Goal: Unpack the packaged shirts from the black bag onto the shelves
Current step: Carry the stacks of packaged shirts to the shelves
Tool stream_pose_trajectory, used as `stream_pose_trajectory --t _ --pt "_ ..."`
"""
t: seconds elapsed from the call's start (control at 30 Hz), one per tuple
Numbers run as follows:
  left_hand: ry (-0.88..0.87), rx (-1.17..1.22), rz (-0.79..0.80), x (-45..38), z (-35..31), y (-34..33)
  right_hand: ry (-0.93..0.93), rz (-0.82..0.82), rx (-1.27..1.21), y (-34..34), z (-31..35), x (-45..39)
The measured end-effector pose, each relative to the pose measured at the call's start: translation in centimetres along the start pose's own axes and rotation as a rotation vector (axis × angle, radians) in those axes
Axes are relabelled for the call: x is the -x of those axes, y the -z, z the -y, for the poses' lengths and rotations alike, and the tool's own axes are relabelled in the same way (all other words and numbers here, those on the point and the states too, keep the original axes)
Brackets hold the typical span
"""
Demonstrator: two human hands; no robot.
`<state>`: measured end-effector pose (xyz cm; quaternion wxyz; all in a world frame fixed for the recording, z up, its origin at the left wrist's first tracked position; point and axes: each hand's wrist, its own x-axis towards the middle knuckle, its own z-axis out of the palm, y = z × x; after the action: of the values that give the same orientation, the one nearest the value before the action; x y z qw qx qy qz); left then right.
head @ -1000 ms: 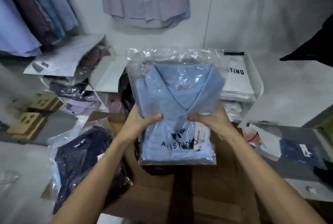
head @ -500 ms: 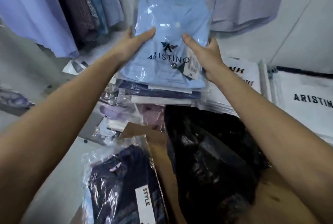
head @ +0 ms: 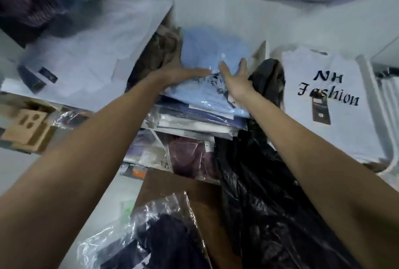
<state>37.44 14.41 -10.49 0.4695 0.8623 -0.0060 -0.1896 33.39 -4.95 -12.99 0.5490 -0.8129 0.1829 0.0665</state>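
The light blue packaged shirt [head: 213, 52] lies on top of a stack of packaged shirts [head: 194, 117] on the white shelf. My left hand [head: 183, 73] rests flat on its near left part, fingers spread. My right hand [head: 236, 78] lies on its right side, fingers apart. Neither hand is closed around the pack. The black bag [head: 265, 193] slumps below and to the right of the stack, on a brown cardboard box [head: 172, 191]. A dark navy packaged shirt [head: 164, 242] lies at the bottom, on the box's near edge.
A white "NH Fashion" bag [head: 328, 95] lies on the shelf to the right. A large white package [head: 86, 57] sits at left. Cardboard inserts [head: 28, 126] rest at far left. A maroon packaged shirt [head: 190, 160] fills the lower shelf. Shirts hang along the top.
The blue shirt pack went from held in front of me up onto the shelf stack. My hands have loosened from gripping it and now lie flat on it.
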Motion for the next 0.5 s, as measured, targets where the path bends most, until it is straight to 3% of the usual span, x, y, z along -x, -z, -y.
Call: stream_pose_trajectory --t 0.2,0.37,0.5 --pt "-0.103 -0.037 0.020 -0.1 0.6 0.1 0.010 -0.022 0.045 0.1 -0.7 -0.1" --pt "-0.116 -0.128 -0.228 6.1 0.5 1.1 0.036 -0.015 0.176 0.8 0.4 2.9" --pt "-0.163 -0.038 -0.460 13.9 2.5 -0.3 0.303 -0.082 0.302 0.2 0.0 8.7"
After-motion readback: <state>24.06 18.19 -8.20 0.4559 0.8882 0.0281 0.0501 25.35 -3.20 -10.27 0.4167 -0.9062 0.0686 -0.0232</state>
